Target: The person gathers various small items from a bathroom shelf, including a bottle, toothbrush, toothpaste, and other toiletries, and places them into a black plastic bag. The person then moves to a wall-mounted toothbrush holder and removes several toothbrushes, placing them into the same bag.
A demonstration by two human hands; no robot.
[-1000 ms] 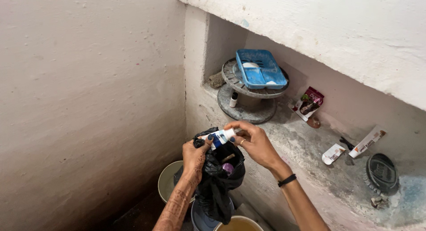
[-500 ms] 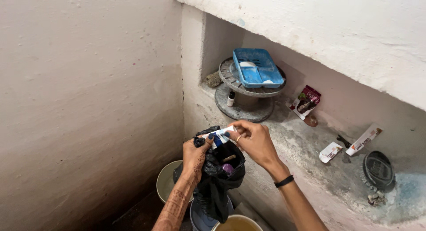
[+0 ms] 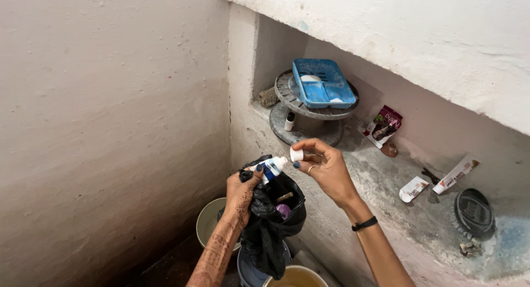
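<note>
Now right fingers point(image 3: 302, 154) pinching white cap point(image 3: 296, 154), left fingers point(image 3: 258, 170) around tube point(image 3: 271, 166) and black bag point(image 3: 270, 221).

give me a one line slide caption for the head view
Right hand holds a white cap just off a small tube gripped by the left hand with a black bag.

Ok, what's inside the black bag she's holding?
The black bag is open at the top, held by the left hand. Inside show a purple thing and a small brownish stick-like piece. Anything deeper is hidden by the bag's folds.
</note>
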